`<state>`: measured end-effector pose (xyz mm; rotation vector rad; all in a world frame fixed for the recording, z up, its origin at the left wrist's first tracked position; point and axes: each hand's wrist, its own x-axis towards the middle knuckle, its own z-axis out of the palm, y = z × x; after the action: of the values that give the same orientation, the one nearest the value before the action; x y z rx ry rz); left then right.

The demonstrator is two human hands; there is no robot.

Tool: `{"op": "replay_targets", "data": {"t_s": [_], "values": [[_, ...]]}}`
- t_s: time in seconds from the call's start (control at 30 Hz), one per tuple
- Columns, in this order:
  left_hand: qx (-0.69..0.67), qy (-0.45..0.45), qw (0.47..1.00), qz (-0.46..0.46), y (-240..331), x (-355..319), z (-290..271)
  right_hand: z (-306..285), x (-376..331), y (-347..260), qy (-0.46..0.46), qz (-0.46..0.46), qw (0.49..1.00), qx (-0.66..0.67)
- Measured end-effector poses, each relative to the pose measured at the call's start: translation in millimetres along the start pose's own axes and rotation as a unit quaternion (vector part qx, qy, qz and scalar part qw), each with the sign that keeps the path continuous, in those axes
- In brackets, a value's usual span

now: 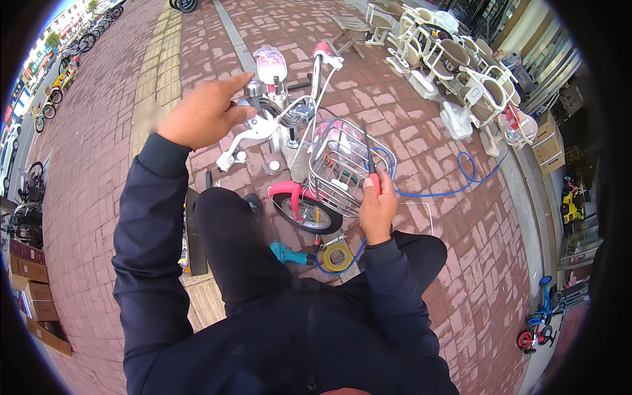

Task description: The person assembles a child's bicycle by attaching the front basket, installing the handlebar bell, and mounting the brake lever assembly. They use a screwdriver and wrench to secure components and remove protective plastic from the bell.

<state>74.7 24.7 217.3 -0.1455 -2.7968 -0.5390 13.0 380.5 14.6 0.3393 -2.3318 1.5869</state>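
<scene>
A small children's bicycle in pink and white stands in front of me, its pink front fork and black-tyred front wheel toward me. My left hand is at the handlebar, thumb and index finger closed around a grey cylindrical part. Just below it is a white brake lever. In my right hand is a screwdriver with a red and black handle, its thin shaft pointing up and away. The shaft passes in front of the silver wire basket, which holds items I cannot make out.
By my knees lie a teal power tool, a roll of yellow tape and a wrench. A blue hose runs across the brick paving. White child seats cluster at far right; cardboard boxes stand at left.
</scene>
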Motion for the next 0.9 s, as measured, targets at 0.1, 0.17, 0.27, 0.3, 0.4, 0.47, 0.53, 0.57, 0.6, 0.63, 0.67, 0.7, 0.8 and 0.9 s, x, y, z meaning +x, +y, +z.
{"op": "replay_targets", "data": {"t_s": [0.1,0.17,0.27,0.3,0.4,0.47,0.53,0.57,0.6,0.63,0.67,0.7,0.8,0.9], "values": [[0.008,-0.016,0.999,-0.035,2,1,0,-4,2,2,-0.011,0.015,1.0,0.014],[0.017,-0.025,0.998,-0.056,3,2,0,-4,3,4,-0.025,0.043,0.998,0.025],[0.019,-0.085,0.991,-0.101,-1,4,-5,-3,2,9,-0.008,-0.025,1.0,-0.012],[0.003,-0.085,0.991,-0.099,-3,4,-5,-3,3,13,-0.014,0.005,1.0,0.021],[-0.148,-0.028,0.978,-0.143,-12,-7,-8,-11,4,26,-0.04,0.117,0.963,0.238],[-0.25,0.002,0.953,-0.17,-19,-23,-7,-25,14,40,0.026,0.126,0.931,0.341],[-0.352,0.031,0.924,-0.148,-23,-47,7,-47,26,57,0.107,0.145,0.918,0.352],[-0.406,0.055,0.897,-0.166,-26,-57,16,-57,32,66,0.141,0.21,0.909,0.331],[-0.444,0.074,0.874,-0.181,-31,-62,24,-67,38,75,0.124,0.278,0.899,0.316],[-0.473,0.091,0.86,-0.167,-37,-65,32,-73,40,82,0.129,0.349,0.885,0.279],[-0.499,0.11,0.845,-0.161,-43,-69,38,-74,37,88,0.075,0.386,0.86,0.324],[-0.523,0.132,0.828,-0.153,-48,-72,44,-73,34,93,0.037,0.421,0.835,0.353],[-0.537,0.195,0.809,-0.138,-67,-74,58,-65,16,91,-0.065,0.464,0.762,0.448],[-0.572,0.24,0.768,-0.159,-88,-69,65,-52,-5,72,-0.047,0.498,0.713,0.492]]}}
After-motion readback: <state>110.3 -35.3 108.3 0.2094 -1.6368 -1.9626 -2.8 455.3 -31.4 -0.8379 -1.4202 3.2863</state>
